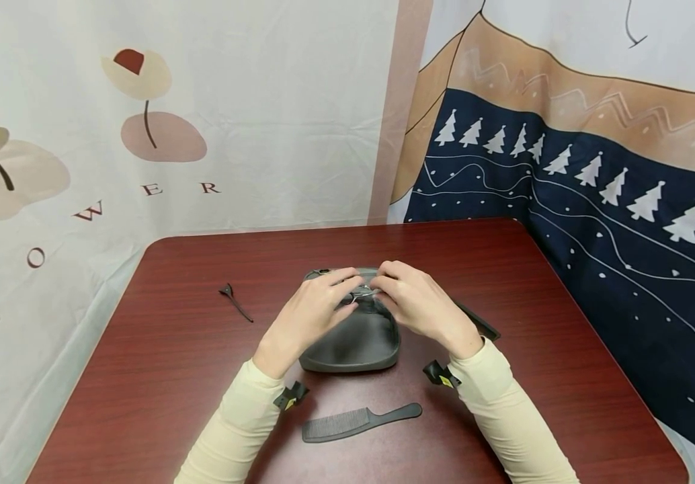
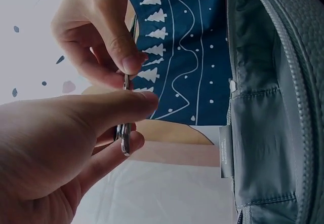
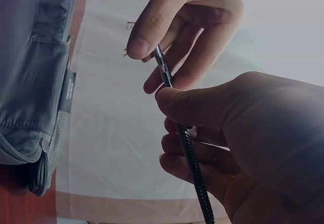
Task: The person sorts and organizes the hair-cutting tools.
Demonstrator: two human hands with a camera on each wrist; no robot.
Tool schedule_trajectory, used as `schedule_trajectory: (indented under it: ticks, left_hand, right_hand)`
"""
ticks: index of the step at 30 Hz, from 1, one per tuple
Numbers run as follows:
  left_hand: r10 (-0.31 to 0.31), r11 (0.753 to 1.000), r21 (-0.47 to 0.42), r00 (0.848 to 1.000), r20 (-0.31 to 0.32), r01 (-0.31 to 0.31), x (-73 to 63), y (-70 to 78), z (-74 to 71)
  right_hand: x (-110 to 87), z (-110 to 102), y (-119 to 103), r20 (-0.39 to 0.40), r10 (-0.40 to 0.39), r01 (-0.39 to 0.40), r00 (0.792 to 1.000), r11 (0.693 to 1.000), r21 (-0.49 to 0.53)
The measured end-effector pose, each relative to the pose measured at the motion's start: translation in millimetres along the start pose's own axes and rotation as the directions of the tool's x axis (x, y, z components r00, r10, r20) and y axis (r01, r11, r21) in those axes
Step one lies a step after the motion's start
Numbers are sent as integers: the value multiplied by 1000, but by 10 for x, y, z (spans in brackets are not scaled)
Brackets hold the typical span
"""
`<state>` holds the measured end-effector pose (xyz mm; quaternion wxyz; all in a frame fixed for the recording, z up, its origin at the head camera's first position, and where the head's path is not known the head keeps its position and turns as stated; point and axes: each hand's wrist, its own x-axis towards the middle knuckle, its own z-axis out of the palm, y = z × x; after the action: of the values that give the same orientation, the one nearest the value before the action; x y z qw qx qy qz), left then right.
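A slim pair of metal scissors (image 1: 364, 294) is held above a dark grey zippered bag (image 1: 350, 344). My left hand (image 1: 317, 306) pinches its handle end between thumb and fingers; a silver handle part (image 2: 125, 145) shows in the left wrist view. Thumb and fingertips of my right hand (image 1: 417, 299) pinch the other end. In the right wrist view a toothed blade (image 3: 196, 178) runs down past the right fingers. The bag gapes open, with grey lining pockets (image 2: 263, 143) visible in the left wrist view. Fingers hide the middle of the scissors.
A dark comb with a handle (image 1: 353, 423) lies near the front of the red-brown table (image 1: 202, 403). To the left rests a small black clip-like piece with a thin tail (image 1: 235, 302). A long black object (image 1: 485, 325) is partly hidden by the right wrist.
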<state>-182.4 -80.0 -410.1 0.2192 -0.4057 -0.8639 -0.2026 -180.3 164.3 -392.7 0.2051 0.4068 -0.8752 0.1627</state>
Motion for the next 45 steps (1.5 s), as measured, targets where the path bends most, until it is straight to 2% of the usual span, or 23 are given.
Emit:
schedule_trajectory:
  ticks: [12, 23, 32, 39, 45]
  left_hand:
    - [-26, 1000, 6, 999, 30, 25, 5, 31, -29]
    - [-3, 1000, 9, 1000, -2, 3, 4, 16, -19]
    - [-18, 1000, -6, 1000, -16, 18, -2, -24, -54]
    - [-47, 999, -6, 999, -24, 46, -17, -96, -115]
    - [-42, 999, -11, 998, -39, 42, -30, -150, -165]
  right_hand:
    - [2, 19, -4, -5, -7, 7, 1000, 1000, -16]
    - [4, 30, 13, -18, 1, -1, 1000, 1000, -8]
    - [-20, -46, 65, -21, 61, -61, 998, 998, -11]
    - [-60, -124, 183, 33, 119, -120, 992, 993, 15]
    - [-110, -133, 290, 79, 146, -154, 986, 983, 105]
